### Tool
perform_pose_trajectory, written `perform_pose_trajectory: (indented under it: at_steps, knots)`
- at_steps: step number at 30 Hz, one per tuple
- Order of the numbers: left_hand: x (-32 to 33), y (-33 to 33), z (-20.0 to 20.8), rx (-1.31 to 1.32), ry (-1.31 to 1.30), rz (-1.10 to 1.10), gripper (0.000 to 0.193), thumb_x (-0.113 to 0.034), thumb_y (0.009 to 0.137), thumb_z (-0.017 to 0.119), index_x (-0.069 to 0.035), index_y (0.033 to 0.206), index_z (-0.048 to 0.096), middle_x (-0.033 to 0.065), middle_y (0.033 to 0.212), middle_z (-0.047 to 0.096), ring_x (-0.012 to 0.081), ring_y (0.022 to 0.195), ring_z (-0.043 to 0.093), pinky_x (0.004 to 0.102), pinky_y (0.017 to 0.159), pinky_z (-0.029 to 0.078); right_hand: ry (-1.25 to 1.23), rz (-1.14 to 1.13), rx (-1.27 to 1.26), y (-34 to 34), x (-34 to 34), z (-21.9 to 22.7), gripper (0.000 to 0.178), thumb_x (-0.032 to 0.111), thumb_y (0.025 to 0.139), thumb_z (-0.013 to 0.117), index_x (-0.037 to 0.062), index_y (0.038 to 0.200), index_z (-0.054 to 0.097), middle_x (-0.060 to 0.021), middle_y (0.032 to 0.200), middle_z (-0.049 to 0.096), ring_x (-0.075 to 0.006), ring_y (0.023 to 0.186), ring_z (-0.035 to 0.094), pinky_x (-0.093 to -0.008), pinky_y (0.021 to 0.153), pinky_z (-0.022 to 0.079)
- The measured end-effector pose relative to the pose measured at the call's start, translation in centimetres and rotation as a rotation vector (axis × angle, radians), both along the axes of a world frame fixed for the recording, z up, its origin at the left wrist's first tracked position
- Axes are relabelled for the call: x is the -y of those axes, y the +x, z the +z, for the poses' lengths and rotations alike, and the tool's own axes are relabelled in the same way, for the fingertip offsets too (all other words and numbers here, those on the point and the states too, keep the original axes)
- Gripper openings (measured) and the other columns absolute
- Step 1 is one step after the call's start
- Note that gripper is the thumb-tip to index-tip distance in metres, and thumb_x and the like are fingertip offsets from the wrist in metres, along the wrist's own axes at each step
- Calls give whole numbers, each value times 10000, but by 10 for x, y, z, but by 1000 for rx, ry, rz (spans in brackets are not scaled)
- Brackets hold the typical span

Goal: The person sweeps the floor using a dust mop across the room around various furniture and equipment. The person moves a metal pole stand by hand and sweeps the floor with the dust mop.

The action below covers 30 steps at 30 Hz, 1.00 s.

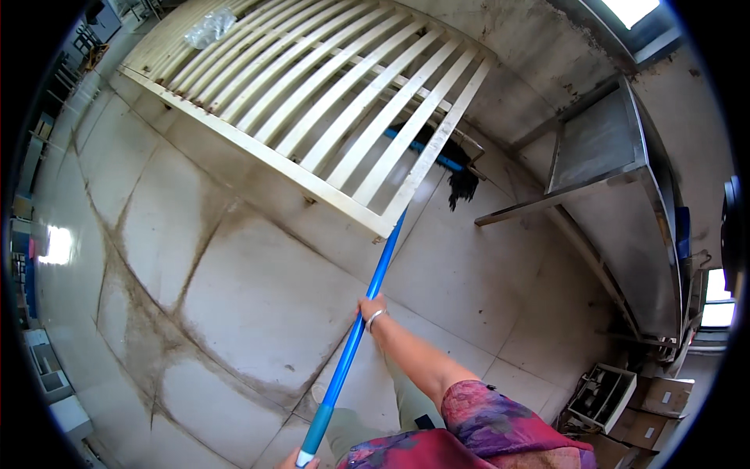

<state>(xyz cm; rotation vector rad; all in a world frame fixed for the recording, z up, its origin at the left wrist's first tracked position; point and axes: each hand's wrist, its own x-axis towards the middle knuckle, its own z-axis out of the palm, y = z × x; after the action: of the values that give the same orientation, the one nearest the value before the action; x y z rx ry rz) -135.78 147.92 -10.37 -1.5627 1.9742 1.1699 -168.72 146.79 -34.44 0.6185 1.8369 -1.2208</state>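
A long blue mop pole (355,344) runs from the lower edge up under a cream slatted platform (250,129). Partway along it, my right hand (372,306), with a bracelet at the wrist, is wrapped around the pole. At the bottom edge, my left hand (300,460) is closed around the thicker teal grip at the pole's near end; only part of that hand shows. The mop's black fringe (462,187) lies on the floor beneath the slats, its blue bar partly hidden by them. Some fringe sticks out beyond the platform's right side.
Clear plastic wrap (209,30) rests on the slats. To the right stands a grey metal frame (617,172) with a leg reaching toward the mop. Cardboard boxes (660,396) and an open white crate (603,397) sit at lower right. Brown dirt streaks mark the tiled floor (258,289).
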Motion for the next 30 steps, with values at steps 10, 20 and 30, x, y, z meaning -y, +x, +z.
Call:
perform_pose_trajectory:
  at_steps: [10, 20, 30]
  knots:
    - [-12, -186, -85, -307, -43, -273, 447, -203, 586, 661, 2, 948, 498, 143, 579, 519, 218, 501, 542, 292, 467, 415, 47, -59, -258, -202, -50, -63, 97, 57, 643, 464, 13, 702, 401, -75, 510, 452, -153, 381, 451, -278, 350, 394]
    - [5, -153, -42, -240, -28, -463, 462, -213, 586, 652, -11, 969, 494, 136, 561, 517, 247, 481, 527, 306, 452, 417, -90, -192, -137, -145, -83, -47, 76, 14, 632, 414, 48, 678, 363, -62, 457, 386, -157, 343, 408, -283, 305, 352]
    - [-7, -29, 18, -196, -144, -415, 368, -264, 592, 647, -65, 878, 527, 130, 622, 519, 272, 522, 510, 337, 481, 404, -43, -256, -34, -25, -70, 7, 55, 5, 630, 415, 43, 639, 375, -69, 450, 395, -161, 336, 404, -282, 287, 331]
